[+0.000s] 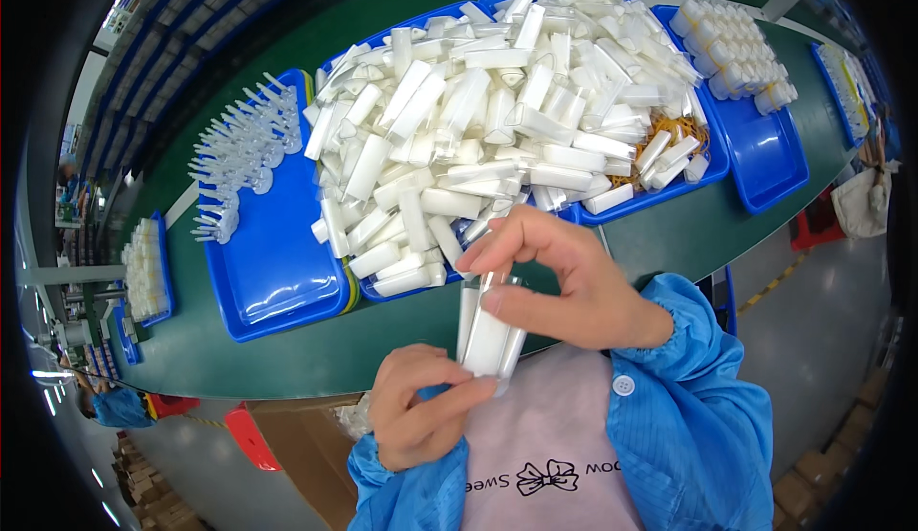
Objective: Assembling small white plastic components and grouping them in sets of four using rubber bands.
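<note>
In front of my chest I hold a small bundle of white rectangular pieces in clear plastic sleeves, tilted slightly. My left hand is closed at its lower end, with thumb and finger pressed on the bottom edge. From above, my right hand pinches the upper end between thumb and fingers. How many pieces are in the bundle I cannot tell exactly. Just beyond my hands rises a large heap of similar white sleeved pieces, piled over blue trays.
To the left, a blue tray carries clear nozzle-like plastic parts along its far side. Another blue tray at right bears stacked white cylindrical pieces. Orange rubber bands show beside the heap. A cardboard box stands below the green table.
</note>
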A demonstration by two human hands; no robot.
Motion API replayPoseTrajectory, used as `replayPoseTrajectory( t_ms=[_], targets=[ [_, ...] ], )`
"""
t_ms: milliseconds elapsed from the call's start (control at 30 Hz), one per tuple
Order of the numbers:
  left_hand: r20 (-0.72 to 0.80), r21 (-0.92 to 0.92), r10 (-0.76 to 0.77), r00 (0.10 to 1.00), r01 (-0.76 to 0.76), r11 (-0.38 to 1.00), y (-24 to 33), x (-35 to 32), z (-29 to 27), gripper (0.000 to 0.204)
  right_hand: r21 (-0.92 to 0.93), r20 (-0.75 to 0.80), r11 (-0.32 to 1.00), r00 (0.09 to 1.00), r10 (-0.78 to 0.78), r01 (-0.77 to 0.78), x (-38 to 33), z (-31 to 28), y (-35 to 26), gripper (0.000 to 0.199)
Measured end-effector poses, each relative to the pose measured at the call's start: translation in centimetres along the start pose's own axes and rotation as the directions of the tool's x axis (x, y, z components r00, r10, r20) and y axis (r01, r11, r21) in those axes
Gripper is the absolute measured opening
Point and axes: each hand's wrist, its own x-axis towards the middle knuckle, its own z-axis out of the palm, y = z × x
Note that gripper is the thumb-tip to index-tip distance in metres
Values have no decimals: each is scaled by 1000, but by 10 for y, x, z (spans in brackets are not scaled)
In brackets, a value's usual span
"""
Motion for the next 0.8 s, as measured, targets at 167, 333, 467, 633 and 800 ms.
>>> replayPoseTrajectory(
  t_ms=[167, 333, 467, 633, 800],
  targets=[
    [-104, 165, 80, 991, -62, 984, -2, -7, 2, 78, -112, -58, 992, 996, -68, 62, -11, 5, -3, 22],
    [315, -449, -447, 837, 546, 707, -4, 12, 13, 105, -482, 16, 848, 970, -244, 221, -22, 0, -7, 23],
    [704, -562, -349, 618, 786, 258, -6, 28, 23, 104, -584, 129, 755, 952, -276, 298, -35, 3, -20, 30],
    [848, -490, -173, 501, 865, 103, -13, 35, 27, 86, -555, -345, 826, 877, -334, 96, -44, -66, -48, 17],
    [607, -768, -414, 679, 636, -82, -16, 22, 40, 44, -799, -548, 523, 715, -433, -296, -48, -154, -16, 12]
  ],
)
